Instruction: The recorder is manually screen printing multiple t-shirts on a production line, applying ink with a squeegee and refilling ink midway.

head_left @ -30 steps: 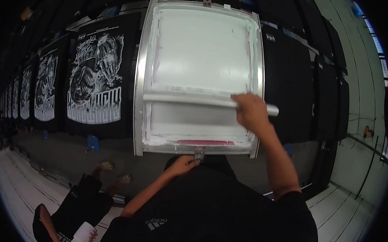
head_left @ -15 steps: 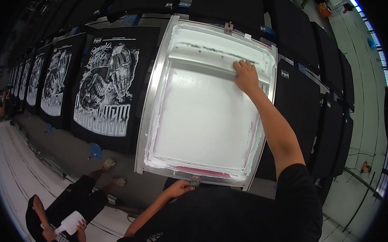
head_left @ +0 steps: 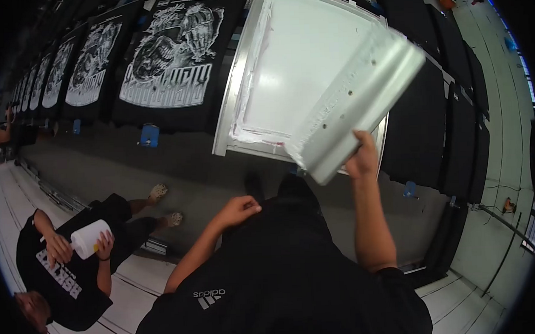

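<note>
My right hand (head_left: 364, 157) grips a wide metal squeegee (head_left: 377, 105) by its lower edge. The squeegee is raised at a slant over the right side of a screen printing frame (head_left: 228, 112). White ink is smeared along its blade side, and its lower end reaches past the near edge of the frame. The frame has silver metal sides and a pale mesh (head_left: 301, 46), with thick white ink around the mesh border. Near my body, my left hand (head_left: 239, 211) is closed with the fingers curled, apart from the frame and holding nothing I can see.
Left of the frame, black shirts (head_left: 176, 51) with white artwork lie in a long row. Plain black shirts (head_left: 417, 112) lie to the right. A blue clamp (head_left: 149, 136) sticks out from the bench. At lower left another person (head_left: 75, 265) holds a white container (head_left: 91, 239).
My right hand has lifted the squeegee off the screen's far end and swung it toward me, turned diagonally. My left hand has let go of the clip at the frame's near edge and drawn back.
</note>
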`<state>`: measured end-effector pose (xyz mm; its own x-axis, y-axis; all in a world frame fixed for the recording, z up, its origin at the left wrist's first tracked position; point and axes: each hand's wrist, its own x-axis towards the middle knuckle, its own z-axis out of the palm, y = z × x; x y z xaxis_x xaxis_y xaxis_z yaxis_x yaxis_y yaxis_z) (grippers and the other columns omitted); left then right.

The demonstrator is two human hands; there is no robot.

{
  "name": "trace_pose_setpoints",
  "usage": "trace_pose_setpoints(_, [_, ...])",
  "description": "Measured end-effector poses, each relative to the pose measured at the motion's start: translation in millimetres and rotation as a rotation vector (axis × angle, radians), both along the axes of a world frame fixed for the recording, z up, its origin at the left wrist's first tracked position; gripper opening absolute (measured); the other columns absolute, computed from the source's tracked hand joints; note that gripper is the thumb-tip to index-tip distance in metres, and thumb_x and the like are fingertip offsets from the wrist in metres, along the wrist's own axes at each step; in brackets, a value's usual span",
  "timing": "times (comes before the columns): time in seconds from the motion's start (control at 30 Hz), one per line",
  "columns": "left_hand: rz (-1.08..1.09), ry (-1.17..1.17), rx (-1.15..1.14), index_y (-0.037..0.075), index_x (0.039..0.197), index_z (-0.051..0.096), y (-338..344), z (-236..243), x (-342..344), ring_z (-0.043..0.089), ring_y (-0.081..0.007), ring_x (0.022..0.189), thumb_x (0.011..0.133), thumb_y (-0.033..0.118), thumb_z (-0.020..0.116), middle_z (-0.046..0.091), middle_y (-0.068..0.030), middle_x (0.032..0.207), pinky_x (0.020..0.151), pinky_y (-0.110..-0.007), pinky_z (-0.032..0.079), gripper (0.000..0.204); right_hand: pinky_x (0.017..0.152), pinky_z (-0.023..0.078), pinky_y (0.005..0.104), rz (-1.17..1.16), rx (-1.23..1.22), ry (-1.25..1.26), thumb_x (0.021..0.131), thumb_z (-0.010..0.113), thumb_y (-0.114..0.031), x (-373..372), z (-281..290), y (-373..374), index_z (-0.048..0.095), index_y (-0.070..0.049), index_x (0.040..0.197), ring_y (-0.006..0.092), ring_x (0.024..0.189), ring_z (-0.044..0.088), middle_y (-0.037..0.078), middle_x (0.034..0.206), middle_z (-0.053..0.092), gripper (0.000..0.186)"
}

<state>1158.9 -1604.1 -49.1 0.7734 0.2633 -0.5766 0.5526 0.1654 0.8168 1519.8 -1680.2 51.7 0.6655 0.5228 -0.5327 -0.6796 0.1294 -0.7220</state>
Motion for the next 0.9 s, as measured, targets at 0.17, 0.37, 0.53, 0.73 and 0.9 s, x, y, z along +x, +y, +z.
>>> trace_pose_setpoints(0.17, [0.156, 0.189, 0.046, 0.004, 0.096, 0.069, -18, 22, -107, 0.058, -0.0076, 0.070, 0.091, 0.027, 0.071, 0.065, -0.0018, 0.077, 0.062, -0.026, 0.046, 0.024, 0.093, 0.049, 0.0441, 0.066, 0.107, 0.273, 0.087, 0.065, -0.004, -108, -32, -14, 0.050, 0.000, 0.129, 0.0279, 0.116, 0.055, 0.013, 0.121, 0.059, 0.045])
trace_pose_setpoints(0.37, [0.525, 0.106, 0.160, 0.003, 0.094, 0.068, -40, 68, -192, 0.057, -0.0063, 0.070, 0.088, 0.019, 0.073, 0.065, -0.0020, 0.075, 0.061, -0.024, 0.046, 0.018, 0.089, 0.045, 0.0479, -0.017, 0.076, 0.429, 0.087, 0.072, -0.009, -160, -56, -12, 0.052, -0.006, 0.121, 0.0264, 0.110, 0.052, 0.009, 0.114, 0.056, 0.039])
trace_pose_setpoints(0.53, [0.681, 0.162, 0.358, 0.001, 0.093, 0.067, -57, 118, -221, 0.058, -0.0081, 0.068, 0.086, 0.017, 0.074, 0.065, -0.0029, 0.075, 0.062, -0.025, 0.047, 0.019, 0.082, 0.053, 0.0446, -0.046, 0.060, 0.462, 0.089, 0.072, -0.013, -162, -98, -7, 0.057, -0.006, 0.110, 0.0255, 0.094, 0.057, 0.010, 0.101, 0.059, 0.027])
trace_pose_setpoints(0.73, [0.730, 0.142, 0.935, 0.001, 0.097, 0.065, -59, 198, -218, 0.060, -0.0131, 0.080, 0.075, 0.019, 0.084, 0.063, -0.0052, 0.086, 0.070, -0.026, 0.047, 0.034, 0.091, 0.055, 0.0431, -0.052, 0.012, 0.334, 0.091, 0.073, -0.022, -149, -100, -11, 0.060, -0.001, 0.112, 0.0268, 0.099, 0.063, 0.013, 0.106, 0.064, 0.033])
trace_pose_setpoints(0.9, [0.953, 0.244, 1.353, 0.000, 0.129, 0.049, -5, 215, -239, 0.058, -0.0313, 0.109, 0.065, 0.027, 0.090, 0.057, -0.0177, 0.120, 0.095, -0.041, 0.047, 0.081, 0.090, 0.055, 0.0422, 0.169, 0.003, 0.326, 0.093, 0.069, -0.032, -178, -52, -24, 0.058, -0.002, 0.115, 0.0270, 0.100, 0.065, 0.016, 0.111, 0.065, 0.039])
